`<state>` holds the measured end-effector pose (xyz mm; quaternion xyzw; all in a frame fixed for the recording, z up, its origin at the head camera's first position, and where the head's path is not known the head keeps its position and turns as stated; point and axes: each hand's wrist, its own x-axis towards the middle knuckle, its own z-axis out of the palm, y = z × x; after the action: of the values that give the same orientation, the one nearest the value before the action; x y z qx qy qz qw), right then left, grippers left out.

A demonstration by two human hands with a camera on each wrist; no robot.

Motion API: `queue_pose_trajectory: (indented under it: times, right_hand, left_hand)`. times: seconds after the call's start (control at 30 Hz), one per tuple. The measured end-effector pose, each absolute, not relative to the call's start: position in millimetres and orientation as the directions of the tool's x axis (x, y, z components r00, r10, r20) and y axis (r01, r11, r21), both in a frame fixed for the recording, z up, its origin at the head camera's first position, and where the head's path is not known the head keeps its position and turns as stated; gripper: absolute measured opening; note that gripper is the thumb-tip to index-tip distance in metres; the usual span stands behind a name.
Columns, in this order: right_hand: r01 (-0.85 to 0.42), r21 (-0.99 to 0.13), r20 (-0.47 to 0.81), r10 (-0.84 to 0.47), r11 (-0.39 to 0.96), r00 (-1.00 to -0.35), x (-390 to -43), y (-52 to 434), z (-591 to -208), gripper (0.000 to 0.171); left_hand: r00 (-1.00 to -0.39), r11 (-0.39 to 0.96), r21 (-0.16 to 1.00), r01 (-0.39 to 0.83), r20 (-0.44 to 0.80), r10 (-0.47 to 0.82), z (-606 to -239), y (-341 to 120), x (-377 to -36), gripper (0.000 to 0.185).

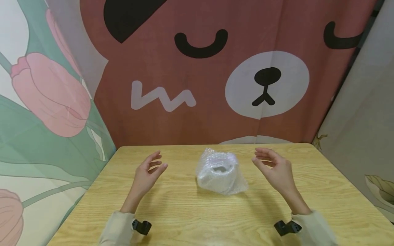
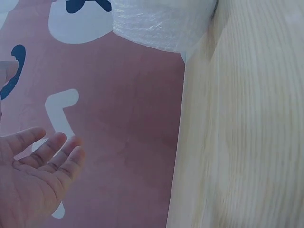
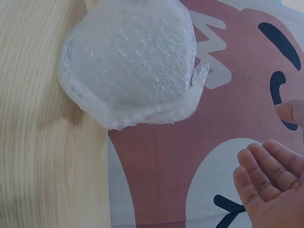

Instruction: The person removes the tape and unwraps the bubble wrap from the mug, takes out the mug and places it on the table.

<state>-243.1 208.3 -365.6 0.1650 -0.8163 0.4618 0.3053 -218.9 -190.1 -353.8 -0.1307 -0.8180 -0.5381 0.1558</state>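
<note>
Bubble-wrap bundle point(image 1: 221, 173): mid-worktop point(image 1: 184, 212), toward the far edge. Likely light, soft, crushable, slippery; grasp both flanks. Left hand point(image 1: 147, 175), right hand point(image 1: 275, 169): wide, relaxed, holding nothing, flanking it.

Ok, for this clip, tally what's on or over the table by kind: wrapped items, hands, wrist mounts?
Bubble-wrap bundle: 1, sitting on the wooden table, apart from both hands.
Hands: 2, left hand and right hand, both with relaxed fingers and holding nothing.
Black wrist mounts: 2, left mount and right mount.
Total: 5
</note>
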Motion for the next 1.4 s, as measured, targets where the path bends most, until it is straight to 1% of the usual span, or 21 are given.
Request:
queue_pose_trajectory:
  times: [0.4,0.63,0.8,0.9,1.07,1.13,1.3,1.4]
  right_hand:
    - [-0.541,-0.667,0.626,-0.008,0.512,-0.78,-246,200,-371,0.028]
    - [-0.551,-0.668,0.624,-0.025,0.5,-0.781,-245,192,-370,0.029]
    - [-0.558,-0.659,0.628,-0.039,0.505,-0.777,-243,184,-366,0.028]
    - [-0.562,-0.657,0.629,-0.046,0.503,-0.776,-243,181,-365,0.028]
    - [-0.567,-0.661,0.628,-0.053,0.492,-0.777,-245,180,-367,0.028]
    - [-0.575,-0.662,0.631,-0.056,0.481,-0.774,-247,180,-370,0.028]
    - [-0.581,-0.664,0.633,-0.06,0.471,-0.772,-250,178,-374,0.025]
    - [-0.583,-0.665,0.631,-0.066,0.467,-0.773,-250,176,-375,0.023]
  left_hand:
    - [-0.917,0.368,0.846,0.387,0.394,0.058,-355,-178,-226,0.055]
    - [-0.92,0.349,0.856,0.381,0.389,0.051,-379,-182,-247,0.056]
    - [-0.912,0.328,0.854,0.403,0.405,0.067,-385,-180,-253,0.056]
    - [-0.905,0.326,0.847,0.42,0.417,0.084,-385,-176,-253,0.057]
    - [-0.91,0.35,0.841,0.412,0.401,0.107,-365,-164,-238,0.055]
    - [-0.907,0.35,0.838,0.418,0.407,0.108,-366,-163,-240,0.055]
    - [-0.895,0.312,0.84,0.445,0.434,0.107,-386,-164,-258,0.055]
    - [-0.896,0.301,0.845,0.443,0.43,0.112,-387,-159,-259,0.055]
